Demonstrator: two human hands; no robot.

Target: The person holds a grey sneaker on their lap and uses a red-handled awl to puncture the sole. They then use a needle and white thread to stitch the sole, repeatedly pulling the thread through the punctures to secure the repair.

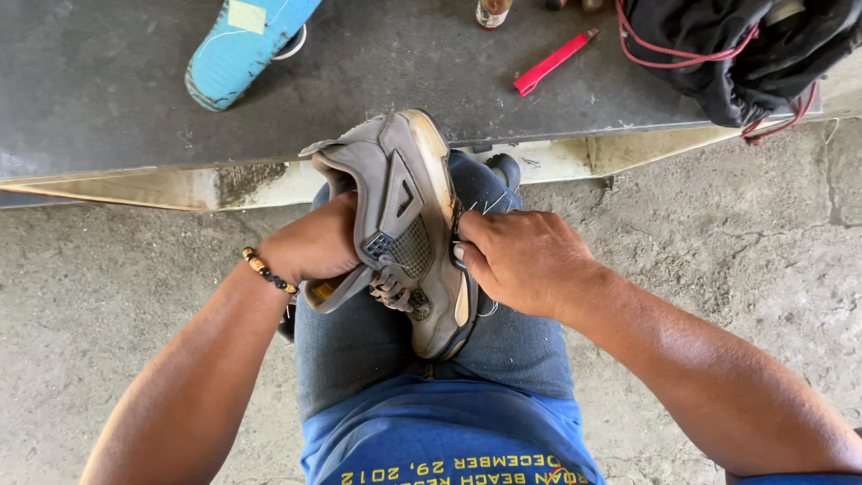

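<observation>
The grey sneaker (404,224) is being held on its side, long axis running twelve to six, gripped between left hand (310,242) at nine and right hand (521,260) at three.

A grey sneaker (409,229) lies on its side on the person's knee; the left hand (314,244) reaches inside its opening, the right hand (521,260) presses its sole edge. Beyond, a dark counter (108,90) carries a blue shoe (244,45), red tool (554,61) and black bag (745,54)

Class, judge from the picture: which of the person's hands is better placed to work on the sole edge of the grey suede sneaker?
Probably the right hand: its fingertips touch the grey suede sneaker's sole edge, while the left hand is inside it.
</observation>
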